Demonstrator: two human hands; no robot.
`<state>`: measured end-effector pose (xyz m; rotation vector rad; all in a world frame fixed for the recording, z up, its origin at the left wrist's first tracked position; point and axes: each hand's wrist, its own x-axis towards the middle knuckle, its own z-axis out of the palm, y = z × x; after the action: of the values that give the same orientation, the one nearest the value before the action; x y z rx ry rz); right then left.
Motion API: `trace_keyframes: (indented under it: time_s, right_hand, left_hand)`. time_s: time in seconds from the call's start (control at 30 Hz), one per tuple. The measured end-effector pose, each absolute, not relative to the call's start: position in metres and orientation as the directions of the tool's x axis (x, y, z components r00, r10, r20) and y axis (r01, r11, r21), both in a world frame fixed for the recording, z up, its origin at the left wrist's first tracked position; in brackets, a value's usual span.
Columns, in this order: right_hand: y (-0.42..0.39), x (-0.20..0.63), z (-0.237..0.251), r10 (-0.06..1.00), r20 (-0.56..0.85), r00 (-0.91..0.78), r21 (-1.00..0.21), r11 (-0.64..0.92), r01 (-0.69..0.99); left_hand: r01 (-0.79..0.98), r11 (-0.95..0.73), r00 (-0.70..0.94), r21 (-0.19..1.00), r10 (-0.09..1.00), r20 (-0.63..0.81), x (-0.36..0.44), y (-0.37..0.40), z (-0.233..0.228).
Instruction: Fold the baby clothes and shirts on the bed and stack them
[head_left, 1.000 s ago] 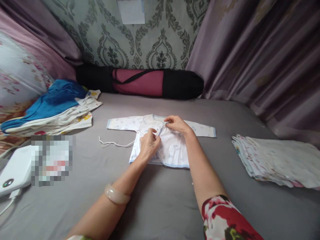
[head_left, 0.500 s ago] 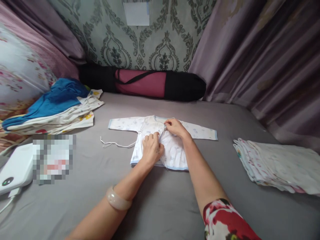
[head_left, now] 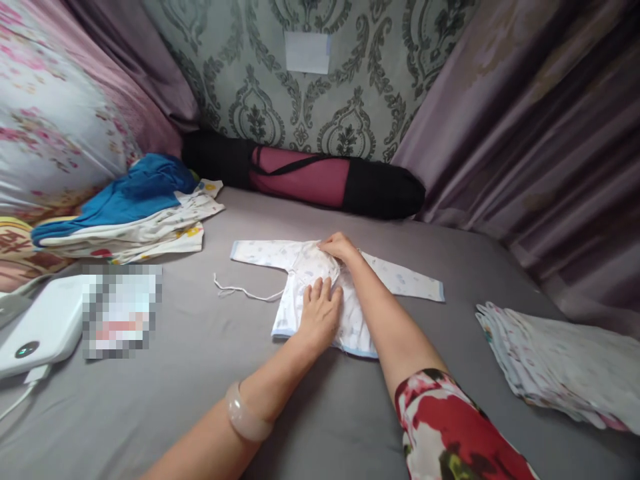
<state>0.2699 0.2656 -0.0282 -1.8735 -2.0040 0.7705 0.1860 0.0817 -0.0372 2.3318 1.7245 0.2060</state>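
The left hand (head_left: pixel 321 317) is lying palm down, fingers slightly apart, while the right hand (head_left: pixel 341 247) is curling at the neckline, its fingertips touching; I cannot tell whether they are pinching cloth. Beneath both, a white baby shirt (head_left: pixel 317 267) is lying on a grey sheet (head_left: pixel 150 400), its sleeves stretching out sideways.

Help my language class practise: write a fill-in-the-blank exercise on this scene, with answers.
The left hand lies flat, palm ____, on the shirt.
The shirt's cuffs are trimmed in ____.
In the picture, the folded stack lies to the ____ of the shirt.
The bangle is on the person's ____ side.
Missing words: down; blue; right; left.
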Motion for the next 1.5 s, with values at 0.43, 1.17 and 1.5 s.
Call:
trace_keyframes:
  time_s: [0.43, 1.17, 1.5]
  right_hand:
    - [0.243, 0.274, -0.043, 0.910, 0.151, -0.385, -0.293, 0.414, 0.862]
    - [0.196, 0.328, -0.057, 0.993, 0.111, -0.038, -0.266, 0.066, 0.962]
    - [0.170, 0.330, -0.041, 0.993, -0.040, -0.108, -0.390, 0.084, 0.917]
  left_hand:
    - [0.908, -0.266, 0.312, 0.324, 0.945, -0.096, 0.188, 0.081, -0.051]
    - [0.906, -0.307, 0.324, 0.292, 0.946, -0.010, 0.165, 0.088, -0.036]
    - [0.861, -0.321, 0.400, 0.395, 0.907, -0.133, 0.138, 0.103, -0.016]
